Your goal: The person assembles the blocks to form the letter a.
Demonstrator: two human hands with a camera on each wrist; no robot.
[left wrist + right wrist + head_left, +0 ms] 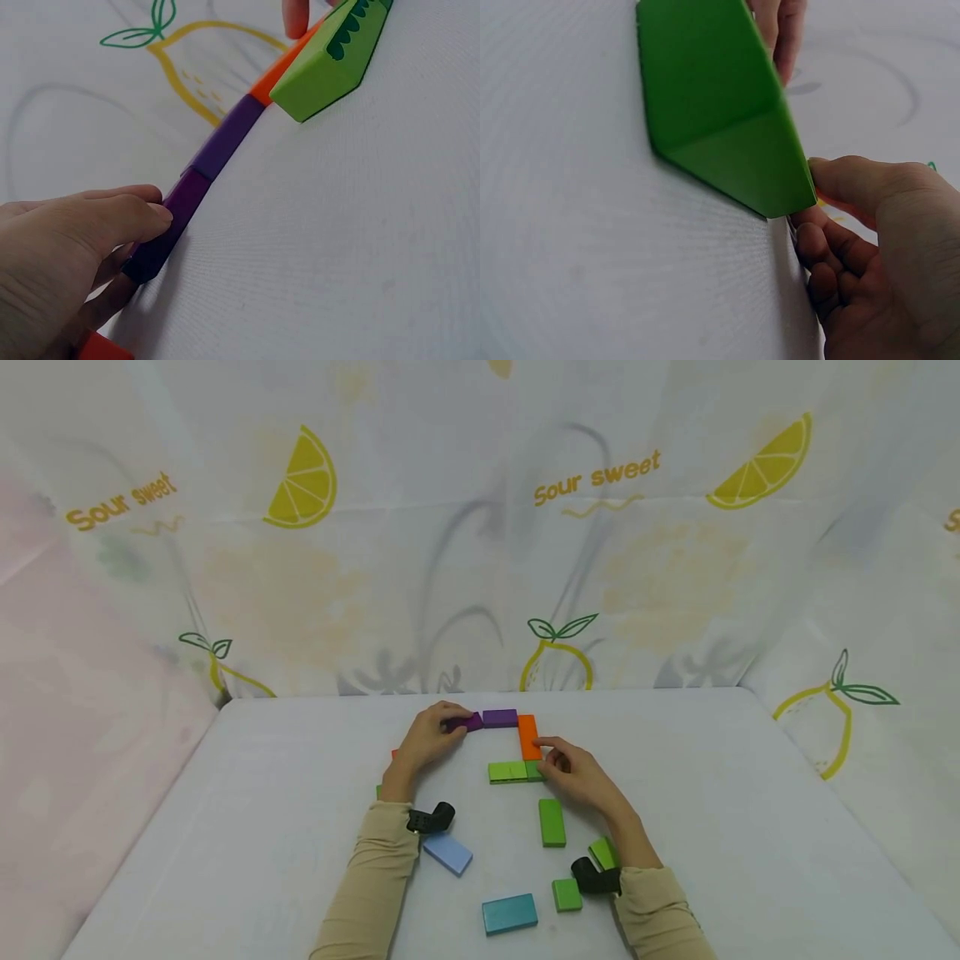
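At the far end of the table, my left hand (427, 739) pinches a dark purple block (178, 210) between thumb and fingers. That block's right end meets a violet block (500, 718) at a slight angle. An orange block (528, 739) runs toward me from the violet block's right end. Below it lie a light green block (507, 772) and a darker green block (533, 770), end to end. My right hand (583, 777) is at this corner, index finger touching the orange block and thumb at the darker green block's edge. Its other fingers are loosely bent.
Nearer me lie a green block (552, 823), a square green block (567, 895), a teal block (510, 915) and a light blue block (448, 853). Another green block (602, 852) sits beside my right wrist. My left forearm partly hides an orange piece (394, 753) and a green piece (378, 791).
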